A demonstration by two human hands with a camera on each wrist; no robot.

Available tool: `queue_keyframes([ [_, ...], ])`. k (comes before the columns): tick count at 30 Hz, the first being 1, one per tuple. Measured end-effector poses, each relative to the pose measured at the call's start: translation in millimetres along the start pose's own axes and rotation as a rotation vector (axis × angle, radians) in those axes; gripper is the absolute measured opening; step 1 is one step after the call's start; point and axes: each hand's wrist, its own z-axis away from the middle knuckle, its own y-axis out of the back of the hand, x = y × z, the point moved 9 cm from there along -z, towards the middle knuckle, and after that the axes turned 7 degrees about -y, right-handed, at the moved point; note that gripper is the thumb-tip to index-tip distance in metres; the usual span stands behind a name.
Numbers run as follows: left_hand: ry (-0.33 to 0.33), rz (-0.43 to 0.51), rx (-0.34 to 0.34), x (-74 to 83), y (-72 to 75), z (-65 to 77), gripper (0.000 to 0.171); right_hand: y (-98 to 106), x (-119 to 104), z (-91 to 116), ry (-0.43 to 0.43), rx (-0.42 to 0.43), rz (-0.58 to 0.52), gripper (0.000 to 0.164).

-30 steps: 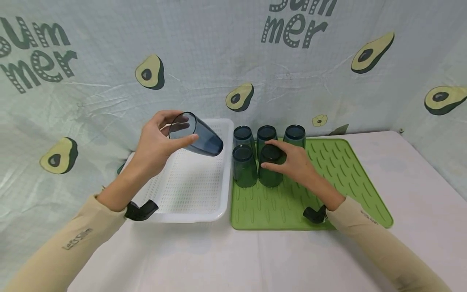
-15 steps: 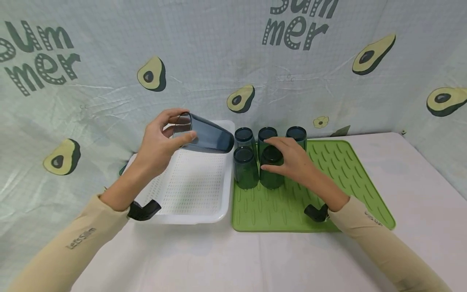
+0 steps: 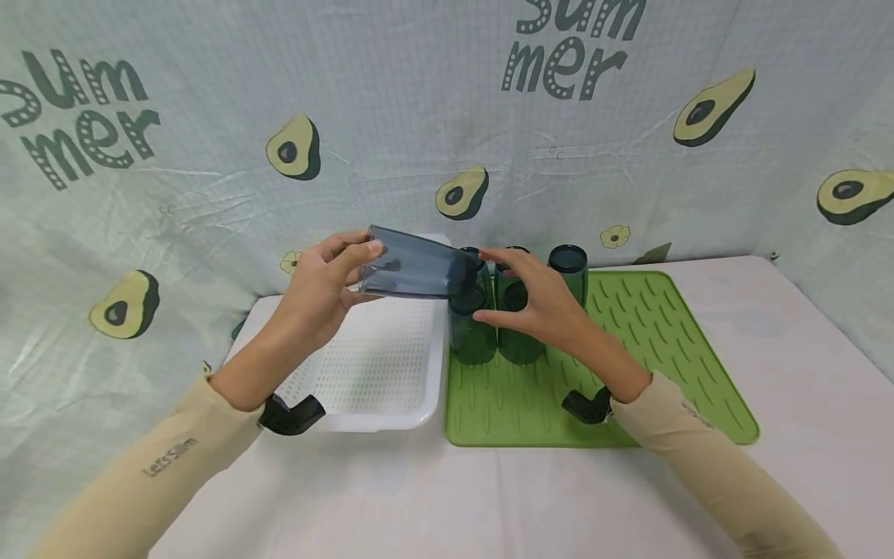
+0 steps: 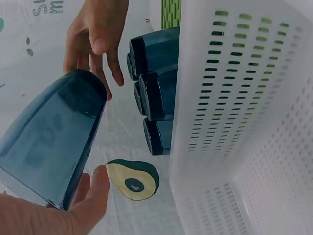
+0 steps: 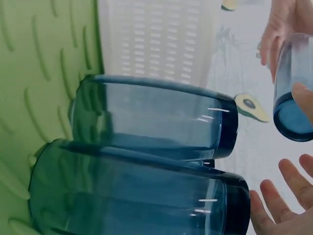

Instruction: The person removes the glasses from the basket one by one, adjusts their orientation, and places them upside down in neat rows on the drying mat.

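In the head view my left hand (image 3: 317, 291) grips a blue tinted drinking glass (image 3: 419, 265) near its rim, thumb over the side. The glass lies on its side in the air, base pointing right. My right hand (image 3: 548, 303) reaches toward that base with thumb and fingers spread, holding nothing. Below and behind it, several matching glasses stand upside down on a green mat (image 3: 628, 334), among them a front glass (image 3: 471, 338) and a back right glass (image 3: 569, 268). The right wrist view shows two upturned glasses close up, the nearer one (image 5: 132, 191) beside the right fingertips (image 5: 279, 196).
A white perforated basket (image 3: 419, 400) stands left of the mat, its wall (image 4: 205, 98) close to the row of glasses. A pale cloth with avocado prints (image 3: 461, 192) hangs behind. A whitish cloth (image 3: 454, 497) covers the table.
My left hand has moved right and tipped the glass nearly level. My right hand has left the front glass and shifted left toward the held glass's base.
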Motion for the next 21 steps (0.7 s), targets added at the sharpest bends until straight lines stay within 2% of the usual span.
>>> queue_keyframes([
  [5, 0.065, -0.074, 0.023, -8.0, 1.4, 3.1, 0.056, -4.0, -2.1, -4.6, 0.022, -0.015, -0.083, 0.087],
  [9, 0.071, -0.091, 0.015, -9.0, 0.5, 5.3, 0.048, -8.1, -6.3, -5.4, 0.047, -0.046, -0.133, 0.091],
  [12, 0.054, -0.036, -0.02, -7.0, -3.5, 6.3, 0.049, -9.6, -9.6, -4.3, 0.054, -0.066, -0.154, 0.093],
  [18, 0.06, 0.113, -0.071, -5.8, -8.4, 8.6, 0.064, -6.5, -12.2, -2.1, 0.048, -0.089, -0.172, 0.095],
  [21, 0.044, 0.121, -0.081, -5.6, -8.7, 7.9, 0.056, -3.3, -10.1, -2.2, 0.032, -0.093, -0.196, 0.096],
])
